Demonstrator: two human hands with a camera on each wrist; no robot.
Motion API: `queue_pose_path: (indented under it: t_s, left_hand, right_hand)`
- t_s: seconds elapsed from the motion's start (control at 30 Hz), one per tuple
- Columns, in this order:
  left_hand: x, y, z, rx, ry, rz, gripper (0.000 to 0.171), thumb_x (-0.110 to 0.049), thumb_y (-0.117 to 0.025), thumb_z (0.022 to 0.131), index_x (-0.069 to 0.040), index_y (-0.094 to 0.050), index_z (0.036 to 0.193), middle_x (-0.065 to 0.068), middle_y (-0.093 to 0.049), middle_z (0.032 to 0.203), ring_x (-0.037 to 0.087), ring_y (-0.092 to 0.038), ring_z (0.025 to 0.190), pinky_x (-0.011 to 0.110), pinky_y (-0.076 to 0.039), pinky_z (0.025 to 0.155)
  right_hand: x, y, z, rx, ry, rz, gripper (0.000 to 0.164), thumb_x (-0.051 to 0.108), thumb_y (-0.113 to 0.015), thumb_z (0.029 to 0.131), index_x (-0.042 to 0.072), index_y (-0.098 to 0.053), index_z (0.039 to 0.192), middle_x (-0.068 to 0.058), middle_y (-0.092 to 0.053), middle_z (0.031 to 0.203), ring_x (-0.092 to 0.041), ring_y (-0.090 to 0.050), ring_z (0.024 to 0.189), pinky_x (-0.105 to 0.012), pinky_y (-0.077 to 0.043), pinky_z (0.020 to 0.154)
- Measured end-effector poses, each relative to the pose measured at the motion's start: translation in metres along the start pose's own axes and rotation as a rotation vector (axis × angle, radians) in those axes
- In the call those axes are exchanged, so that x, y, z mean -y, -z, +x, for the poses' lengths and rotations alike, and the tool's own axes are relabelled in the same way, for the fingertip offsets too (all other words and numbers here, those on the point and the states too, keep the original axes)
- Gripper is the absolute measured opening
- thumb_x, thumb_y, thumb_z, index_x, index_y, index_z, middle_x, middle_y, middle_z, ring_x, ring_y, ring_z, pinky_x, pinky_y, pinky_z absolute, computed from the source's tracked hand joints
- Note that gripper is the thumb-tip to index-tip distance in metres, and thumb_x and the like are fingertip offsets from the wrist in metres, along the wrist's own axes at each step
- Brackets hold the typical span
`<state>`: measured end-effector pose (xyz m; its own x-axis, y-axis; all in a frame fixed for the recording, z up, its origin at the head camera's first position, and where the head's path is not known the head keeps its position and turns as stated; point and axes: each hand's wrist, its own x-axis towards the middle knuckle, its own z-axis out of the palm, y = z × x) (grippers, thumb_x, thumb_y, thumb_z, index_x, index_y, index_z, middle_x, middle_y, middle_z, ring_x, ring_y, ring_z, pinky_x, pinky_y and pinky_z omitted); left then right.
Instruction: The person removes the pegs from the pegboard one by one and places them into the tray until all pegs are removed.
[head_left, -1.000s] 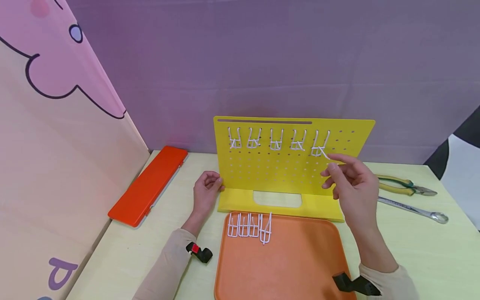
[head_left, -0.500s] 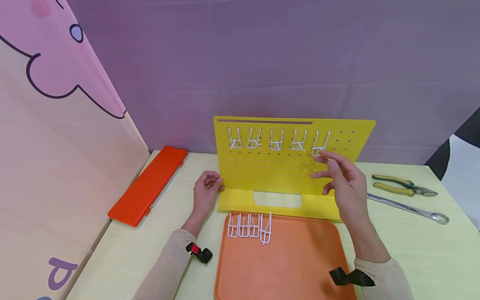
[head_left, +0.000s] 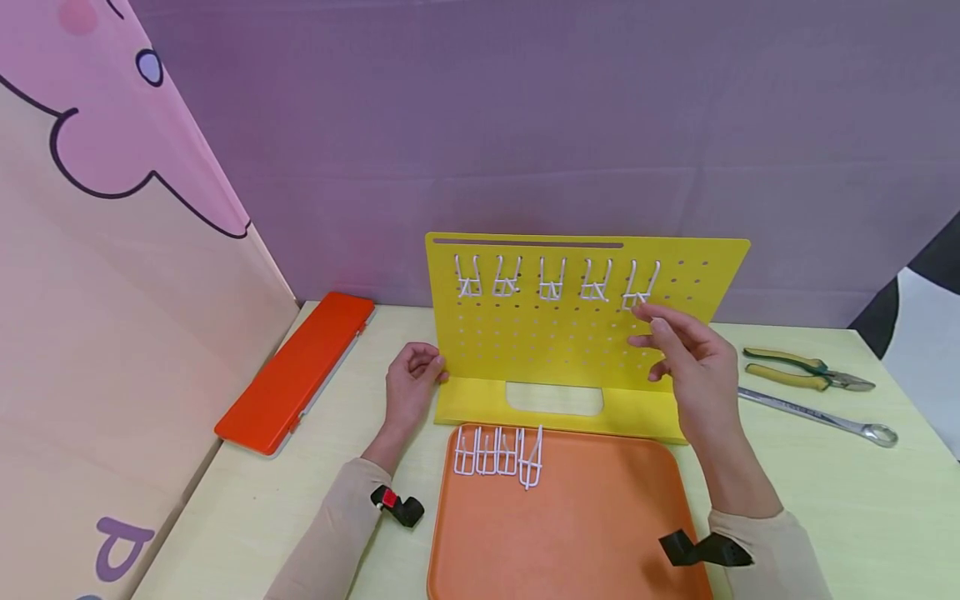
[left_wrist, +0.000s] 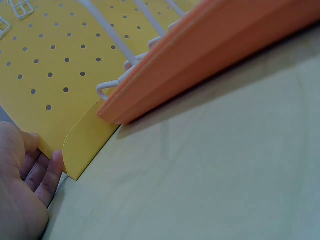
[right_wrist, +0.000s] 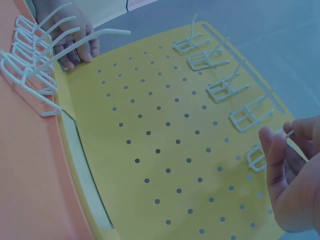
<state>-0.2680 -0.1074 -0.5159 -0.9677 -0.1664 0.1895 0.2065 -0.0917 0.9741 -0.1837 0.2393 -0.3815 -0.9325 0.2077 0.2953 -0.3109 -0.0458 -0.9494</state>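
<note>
A yellow pegboard [head_left: 525,342] stands upright with a row of several white wire hooks hung along its upper part. My left hand [head_left: 411,383] grips its left side edge, thumb in front, as the left wrist view shows. On the right, my right hand [head_left: 693,367] pinches the projecting prong of the rightmost pegboard hook [head_left: 637,296] between thumb and index finger, the other fingers loosely bent. That hook's two upper arms reach the board's holes; in the right wrist view the hand partly hides its wire loop [right_wrist: 249,161].
An orange tray [head_left: 570,517] lies before the board, several loose white hooks [head_left: 530,467] lined up at its far left. Pliers [head_left: 795,371] and a wrench [head_left: 825,418] lie at the right. A red case [head_left: 300,371] lies at the left, by the wall.
My right hand has shifted left and inward, from the prong's outer end closer to the rightmost hook's loop, then slightly right again. The left hand stays at the board's edge.
</note>
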Motion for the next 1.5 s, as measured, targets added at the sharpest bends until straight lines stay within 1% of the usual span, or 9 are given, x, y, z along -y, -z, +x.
queue_pose_path:
  t_s: [0.2,0.4,0.67,0.8,0.93,1.0,1.13,1.3,1.5]
  left_hand:
    - [-0.001,-0.001,0.0,-0.001,0.003,0.01,0.011,0.008,-0.072,0.104,-0.002,-0.067,0.107,0.016,-0.071,0.096,0.023,-0.07,0.08,0.026,-0.068,0.073]
    - [-0.002,-0.001,-0.001,-0.003,0.007,0.024,0.01,0.008,-0.071,0.104,0.001,-0.066,0.109,0.021,-0.071,0.099,0.024,-0.07,0.081,0.025,-0.068,0.073]
    - [-0.004,-0.002,-0.002,-0.008,0.016,0.008,0.01,0.009,-0.071,0.104,0.001,-0.066,0.109,0.02,-0.071,0.098,0.025,-0.07,0.081,0.025,-0.068,0.073]
    - [-0.005,-0.001,-0.002,-0.007,0.017,0.005,0.01,0.009,-0.071,0.104,0.0,-0.066,0.108,0.02,-0.071,0.098,0.026,-0.07,0.081,0.025,-0.068,0.073]
    - [-0.005,-0.001,-0.002,-0.004,0.016,0.001,0.011,0.009,-0.07,0.104,0.0,-0.066,0.107,0.02,-0.07,0.097,0.027,-0.07,0.081,0.025,-0.067,0.072]
    - [-0.005,-0.002,-0.002,-0.005,0.016,0.0,0.011,0.009,-0.07,0.105,-0.001,-0.066,0.107,0.02,-0.07,0.097,0.026,-0.07,0.081,0.025,-0.068,0.072]
    - [-0.005,-0.002,-0.002,-0.007,0.014,0.006,0.012,0.009,-0.071,0.104,-0.001,-0.066,0.107,0.019,-0.07,0.097,0.026,-0.07,0.081,0.024,-0.067,0.072]
    - [-0.003,-0.002,-0.001,-0.005,0.007,0.01,0.013,0.009,-0.07,0.104,-0.003,-0.066,0.106,0.021,-0.07,0.098,0.026,-0.07,0.082,0.024,-0.067,0.072]
    - [-0.003,-0.002,-0.001,-0.004,0.015,0.01,0.012,0.008,-0.07,0.105,-0.003,-0.066,0.106,0.02,-0.07,0.098,0.025,-0.07,0.082,0.024,-0.067,0.073]
  right_hand:
    - [0.004,-0.001,-0.001,0.013,0.014,0.03,0.027,0.01,-0.07,0.11,-0.001,-0.077,0.133,0.005,-0.082,0.12,-0.008,-0.079,0.091,-0.019,-0.054,0.053]
    - [0.01,-0.001,-0.004,-0.016,0.024,-0.005,0.026,0.01,-0.071,0.109,-0.001,-0.079,0.132,0.004,-0.083,0.118,-0.009,-0.078,0.087,-0.019,-0.052,0.053]
    - [0.02,-0.003,-0.008,-0.038,0.062,-0.03,0.023,0.009,-0.072,0.109,-0.005,-0.08,0.125,0.001,-0.085,0.104,-0.011,-0.076,0.078,-0.02,-0.05,0.05]
    - [0.021,0.0,-0.009,-0.007,0.038,-0.057,0.02,0.01,-0.072,0.109,-0.002,-0.081,0.122,0.002,-0.084,0.097,-0.01,-0.075,0.077,-0.019,-0.05,0.051]
    - [0.018,0.004,-0.008,0.067,-0.059,-0.139,0.017,0.015,-0.072,0.11,0.005,-0.083,0.119,0.005,-0.082,0.093,-0.009,-0.075,0.078,-0.02,-0.052,0.053]
    - [0.018,0.006,-0.007,0.123,-0.121,-0.212,0.018,0.019,-0.071,0.111,0.007,-0.082,0.119,0.008,-0.081,0.092,-0.009,-0.074,0.078,-0.021,-0.053,0.055]
    - [0.016,0.006,-0.006,0.272,-0.215,-0.359,0.024,0.02,-0.069,0.113,0.002,-0.079,0.124,0.007,-0.078,0.093,-0.01,-0.072,0.08,-0.024,-0.051,0.054]
    - [0.012,0.002,-0.007,0.455,-0.263,-0.479,0.025,0.014,-0.068,0.112,-0.004,-0.077,0.125,-0.003,-0.076,0.095,-0.017,-0.068,0.075,-0.026,-0.044,0.055]
    - [0.003,-0.002,-0.01,0.642,-0.25,-0.478,0.02,0.007,-0.069,0.109,-0.006,-0.079,0.121,-0.013,-0.075,0.094,-0.019,-0.063,0.068,-0.032,-0.057,0.066]
